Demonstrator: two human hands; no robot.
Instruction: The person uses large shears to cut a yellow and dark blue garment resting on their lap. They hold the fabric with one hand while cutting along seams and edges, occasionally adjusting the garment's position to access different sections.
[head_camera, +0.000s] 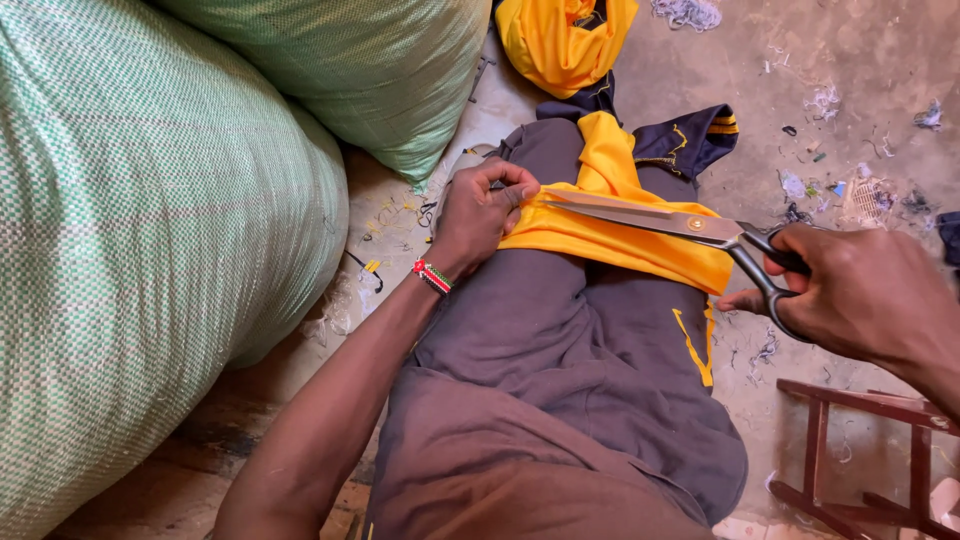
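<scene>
My left hand (480, 215) pinches the left edge of a yellow cloth (610, 240) that lies across my lap, over grey trousers (560, 340). A beaded band sits on that wrist. My right hand (850, 290) grips the dark handles of large metal scissors (650, 215), fingers through the loops. The blades are slightly apart and lie along the cloth's upper edge, tips pointing toward my left hand. The cloth runs up over my knee to a navy piece with yellow trim (690, 140).
Two big green woven sacks (150, 230) fill the left side. A bundle of yellow fabric (565, 40) lies on the floor ahead. A dark wooden stool frame (860, 450) stands at lower right. Thread scraps (830, 170) litter the concrete floor.
</scene>
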